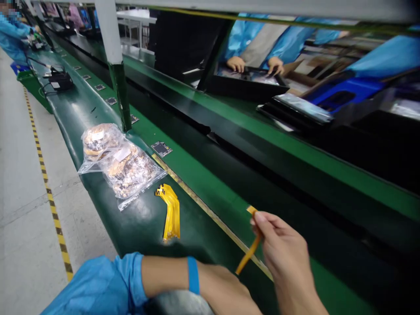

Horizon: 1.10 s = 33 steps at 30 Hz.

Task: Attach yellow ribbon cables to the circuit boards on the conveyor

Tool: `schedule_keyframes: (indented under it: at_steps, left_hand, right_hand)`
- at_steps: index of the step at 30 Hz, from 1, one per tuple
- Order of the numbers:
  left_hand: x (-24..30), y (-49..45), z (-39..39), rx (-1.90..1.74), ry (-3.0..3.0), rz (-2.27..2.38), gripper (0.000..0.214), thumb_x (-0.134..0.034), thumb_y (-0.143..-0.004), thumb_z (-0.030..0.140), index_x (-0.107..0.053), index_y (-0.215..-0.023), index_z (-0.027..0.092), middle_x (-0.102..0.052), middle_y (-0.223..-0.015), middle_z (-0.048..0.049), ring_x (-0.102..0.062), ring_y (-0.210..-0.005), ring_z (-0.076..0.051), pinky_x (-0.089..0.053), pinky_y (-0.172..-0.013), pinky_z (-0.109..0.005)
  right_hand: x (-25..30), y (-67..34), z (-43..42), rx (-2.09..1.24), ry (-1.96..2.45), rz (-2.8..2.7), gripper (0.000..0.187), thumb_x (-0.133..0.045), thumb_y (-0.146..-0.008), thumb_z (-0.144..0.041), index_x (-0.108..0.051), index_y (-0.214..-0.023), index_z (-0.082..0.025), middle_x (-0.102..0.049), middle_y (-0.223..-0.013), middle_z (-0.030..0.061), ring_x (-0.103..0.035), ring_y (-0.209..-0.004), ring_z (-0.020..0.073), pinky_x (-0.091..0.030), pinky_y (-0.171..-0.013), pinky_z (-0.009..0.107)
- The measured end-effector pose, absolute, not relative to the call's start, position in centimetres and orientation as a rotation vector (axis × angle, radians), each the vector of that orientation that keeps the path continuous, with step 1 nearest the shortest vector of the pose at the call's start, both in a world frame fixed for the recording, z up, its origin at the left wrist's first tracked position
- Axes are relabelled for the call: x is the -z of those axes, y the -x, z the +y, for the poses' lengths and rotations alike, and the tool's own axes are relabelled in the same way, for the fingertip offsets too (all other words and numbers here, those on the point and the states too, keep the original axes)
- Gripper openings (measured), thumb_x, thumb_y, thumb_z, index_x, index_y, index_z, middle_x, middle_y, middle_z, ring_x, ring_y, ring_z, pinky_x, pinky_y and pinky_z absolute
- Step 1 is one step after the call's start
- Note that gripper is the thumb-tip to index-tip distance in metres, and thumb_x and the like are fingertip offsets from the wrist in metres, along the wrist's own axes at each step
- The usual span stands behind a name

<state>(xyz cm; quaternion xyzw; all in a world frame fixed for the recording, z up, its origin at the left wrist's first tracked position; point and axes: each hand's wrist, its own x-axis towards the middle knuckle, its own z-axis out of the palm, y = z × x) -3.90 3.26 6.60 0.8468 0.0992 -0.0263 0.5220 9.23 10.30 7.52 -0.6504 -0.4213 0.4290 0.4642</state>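
My right hand [285, 258] pinches a thin orange flex cable [250, 249] between thumb and fingers, holding it just above the green bench edge. My left hand [229, 291] lies low at the bottom edge with a blue wrist strap [193, 275] and a blue sleeve; its fingers are hidden behind the right hand. A small stack of yellow flex cables [170, 212] lies on the dark green bench to the left. Beyond it sit two clear bags of orange coiled parts [121, 162].
Small circuit boards [161, 148] lie in a row along the green conveyor strip [210, 192]. A grey-green post [114, 61] stands behind the bags. Across the line a person's hands [256, 64] rest on a black screen. Another blue-clad worker [13, 30] stands far left. The floor carries yellow-black tape [49, 192].
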Motion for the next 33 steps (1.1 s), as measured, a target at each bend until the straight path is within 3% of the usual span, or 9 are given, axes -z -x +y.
schedule_keyframes:
  at_steps: [3,9,15,18,27,30,33]
  left_hand:
    - [-8.7,9.5,6.1,-0.200,-2.161,0.636,0.017,-0.066,-0.097,0.040,-0.072,-0.095,0.025,-0.077,-0.091,0.0025,-0.074,-0.091,-0.019,-0.045,-0.062,-0.026]
    - [-10.6,19.3,16.8,-0.360,-1.977,1.700,0.014,-0.065,-0.099,0.030,-0.076,-0.099,0.021,-0.078,-0.095,-0.0006,-0.071,-0.092,-0.018,-0.050,-0.081,-0.025]
    - [-9.6,25.7,25.1,-0.176,-1.858,2.206,0.034,-0.058,-0.102,0.028,-0.067,-0.129,0.009,-0.066,-0.133,-0.0208,-0.062,-0.126,-0.032,-0.047,-0.107,-0.038]
    - [-8.9,27.1,27.0,-0.043,-1.812,2.308,0.045,-0.066,-0.097,0.032,-0.063,-0.134,0.007,-0.058,-0.143,-0.0249,-0.056,-0.134,-0.035,-0.045,-0.111,-0.038]
    - [-8.3,27.2,29.0,0.116,-1.836,2.375,0.061,-0.079,-0.082,0.042,-0.064,-0.132,0.010,-0.058,-0.142,-0.0236,-0.056,-0.132,-0.038,-0.048,-0.105,-0.038]
    - [-8.3,27.2,29.0,0.077,-1.911,2.338,0.047,-0.071,-0.089,0.035,-0.065,-0.130,0.011,-0.063,-0.137,-0.0206,-0.061,-0.125,-0.032,-0.048,-0.102,-0.035]
    - [-8.0,27.0,28.7,0.061,-2.017,2.188,0.025,-0.063,-0.095,0.028,-0.071,-0.114,0.015,-0.073,-0.117,-0.0118,-0.067,-0.106,-0.024,-0.050,-0.090,-0.028]
  right_hand:
    - [-6.0,-12.3,8.8,-1.057,1.649,-0.953,0.067,-0.092,-0.049,-0.074,-0.073,-0.079,-0.017,-0.066,-0.073,0.0057,-0.054,-0.061,0.0142,-0.045,-0.052,0.025]
    - [-5.4,-13.2,7.5,-1.139,1.678,-0.879,0.068,-0.092,-0.043,-0.072,-0.074,-0.076,-0.017,-0.066,-0.071,0.0064,-0.050,-0.058,0.0131,-0.044,-0.050,0.026]
    - [-5.2,-12.1,5.0,-1.209,1.602,-0.920,0.064,-0.089,-0.050,-0.076,-0.073,-0.070,-0.017,-0.065,-0.068,0.0069,-0.057,-0.064,0.0168,-0.047,-0.058,0.027]
    - [-4.6,-12.6,3.3,-1.179,1.619,-0.937,0.066,-0.085,-0.055,-0.080,-0.074,-0.072,-0.018,-0.066,-0.069,0.0074,-0.060,-0.066,0.0187,-0.048,-0.060,0.028]
    - [-2.7,-15.3,0.7,-1.079,1.665,-0.814,0.062,-0.083,-0.058,-0.078,-0.076,-0.078,-0.019,-0.069,-0.077,0.0083,-0.064,-0.073,0.0219,-0.052,-0.066,0.030]
    - [-3.0,-15.5,1.3,-1.079,1.718,-0.837,0.062,-0.081,-0.058,-0.077,-0.077,-0.081,-0.019,-0.073,-0.083,0.0085,-0.065,-0.076,0.0227,-0.051,-0.067,0.031]
    - [-3.8,-14.8,2.7,-1.086,1.739,-0.898,0.062,-0.079,-0.058,-0.078,-0.077,-0.080,-0.020,-0.072,-0.081,0.0083,-0.064,-0.074,0.0224,-0.048,-0.064,0.032]
